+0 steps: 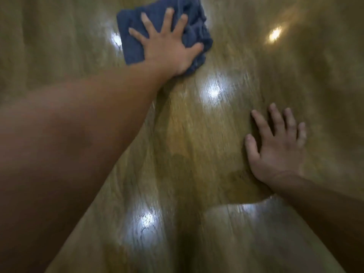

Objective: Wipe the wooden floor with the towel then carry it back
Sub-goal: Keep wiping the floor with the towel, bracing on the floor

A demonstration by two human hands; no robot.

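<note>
Wooden floor (197, 144), upper centre: left hand (167, 50), fingers (169, 20) splayed, presses towel (134, 42) mid-wipe; right hand (275, 152) braces flat. Next, likely another sweep.

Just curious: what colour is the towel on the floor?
The towel is dark blue, seen best in the head view.

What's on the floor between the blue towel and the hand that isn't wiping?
Nothing but bare wooden floor with a bright glare spot, per the head view.

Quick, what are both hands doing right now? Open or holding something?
Left hand: open, fingers spread, pressing flat on the blue towel.
Right hand: open, resting flat on the wooden floor, holding nothing.
</note>
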